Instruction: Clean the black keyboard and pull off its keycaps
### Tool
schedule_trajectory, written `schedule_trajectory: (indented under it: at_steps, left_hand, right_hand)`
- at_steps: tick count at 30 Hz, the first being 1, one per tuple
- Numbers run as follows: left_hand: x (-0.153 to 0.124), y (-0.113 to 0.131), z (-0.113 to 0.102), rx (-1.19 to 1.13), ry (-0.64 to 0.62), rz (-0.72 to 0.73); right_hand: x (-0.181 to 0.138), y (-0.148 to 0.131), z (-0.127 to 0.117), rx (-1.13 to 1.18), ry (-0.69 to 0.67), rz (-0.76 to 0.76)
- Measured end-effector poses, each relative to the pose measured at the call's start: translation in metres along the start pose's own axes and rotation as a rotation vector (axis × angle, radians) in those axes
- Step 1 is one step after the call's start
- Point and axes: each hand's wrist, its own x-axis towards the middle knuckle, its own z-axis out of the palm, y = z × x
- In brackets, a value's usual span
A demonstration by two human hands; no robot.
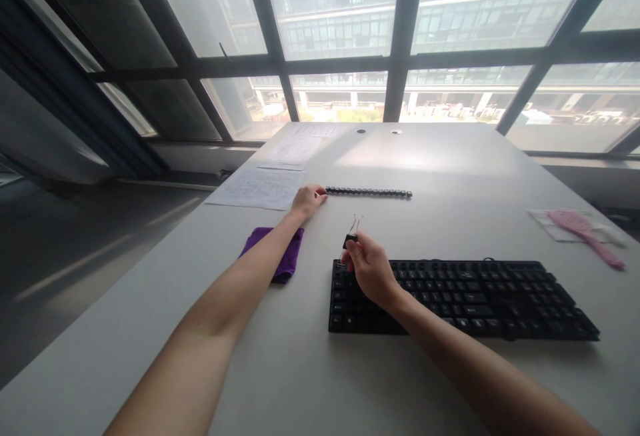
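My left hand (309,201) reaches to the left end of a line of small black keycaps (370,191) on the white table. Its thumb and fingers are pinched around the keycap at that end, mostly hidden by the fingers. My right hand (370,266) grips a keycap puller (351,239) by its black middle, thin wire prongs pointing up and down. The lower prongs are over the top left corner of a black keyboard (460,296). My right hand and forearm cover part of the keyboard's left half.
Left of the keyboard, a folded purple cloth (293,259) lies partly under my left forearm. Printed paper sheets (260,186) lie beyond it. Toward the right edge, a pink brush (583,228) rests on a white packet. Large windows stand behind the table (450,156).
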Motion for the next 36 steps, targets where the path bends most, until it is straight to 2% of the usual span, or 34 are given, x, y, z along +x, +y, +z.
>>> schedule_trajectory:
  at_steps: [11, 18, 27, 32, 36]
  left_hand:
    - [0.0, 0.002, 0.006, 0.021, 0.078, 0.017]
    - [-0.001, 0.009, 0.012, 0.074, 0.124, -0.057]
    - [-0.002, 0.013, 0.015, 0.083, 0.117, -0.103]
    - [-0.004, 0.021, 0.004, 0.061, 0.122, -0.103]
    - [-0.021, 0.048, -0.018, 0.032, 0.165, -0.043]
  right_hand:
    - [-0.001, 0.0, 0.0, 0.006, 0.011, -0.004]
    - [-0.001, -0.003, -0.001, 0.015, 0.006, -0.005]
    - [-0.001, -0.001, 0.0, 0.018, 0.01, -0.011]
    - [-0.002, 0.0, 0.0, 0.045, 0.061, -0.027]
    - [-0.001, -0.002, 0.0, 0.126, 0.158, -0.019]
